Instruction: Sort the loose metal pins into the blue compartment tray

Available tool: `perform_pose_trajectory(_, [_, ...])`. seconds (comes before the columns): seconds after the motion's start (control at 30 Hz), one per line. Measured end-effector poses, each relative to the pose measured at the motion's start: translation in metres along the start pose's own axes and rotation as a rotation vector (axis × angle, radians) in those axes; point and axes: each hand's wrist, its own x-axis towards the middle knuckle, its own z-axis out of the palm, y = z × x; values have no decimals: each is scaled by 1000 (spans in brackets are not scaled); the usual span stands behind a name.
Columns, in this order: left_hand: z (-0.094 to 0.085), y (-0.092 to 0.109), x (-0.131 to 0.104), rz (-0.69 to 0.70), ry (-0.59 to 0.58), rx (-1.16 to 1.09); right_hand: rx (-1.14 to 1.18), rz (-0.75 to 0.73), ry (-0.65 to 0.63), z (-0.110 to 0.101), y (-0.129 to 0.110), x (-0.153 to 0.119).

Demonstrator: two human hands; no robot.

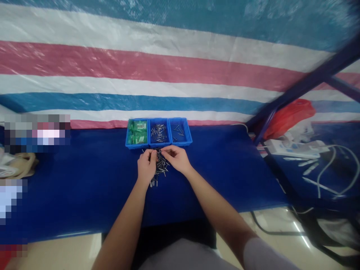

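Note:
A pile of thin metal pieces that look like blind rivets [161, 167] lies on the blue table top. Over the far end of this pile my left hand [146, 163] is closed in a pinch, thumb against fingers. My right hand [177, 158] pinches from the other side, its fingertips almost meeting the left ones. A thin rivet seems to run between the two sets of fingertips, mostly hidden by them. Just beyond the hands stand three joined blue bins: a left bin [126, 139] with green packets [139, 132], a middle bin [160, 144] with many rivets, and a right bin [185, 139] with several.
A striped plastic sheet [168, 67] hangs behind the blue table [230, 168]. At the right are a dark metal frame [298, 86], a red bag [292, 116], a white power strip [295, 148] and cables. Blurred-out items and a beige basket [26, 165] sit at the left.

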Motion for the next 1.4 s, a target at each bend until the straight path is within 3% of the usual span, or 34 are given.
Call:
perform_pose_trajectory(0.4, [-1,1,-1,17,20,-83,-237,-211,-36,-3,-3,-1])
perform_pose_trajectory(0.67, [3,0,-1,104,54,-45,-99,-60,-37,1,0,-3])
perform_pose_trajectory(0.83, [3,2,0,140,38,-6,62,69,-104,4,9,-2])
perform_pose_trajectory(0.97, [2,1,1,135,41,-19,119,49,-92,4,9,-1])
perform_pose_trajectory(1.17, [4,0,0,125,55,-24,33,24,53,-1,1,1])
perform_pose_trajectory(1.4, [5,-3,0,106,70,-54,-34,49,-33,-6,0,1])
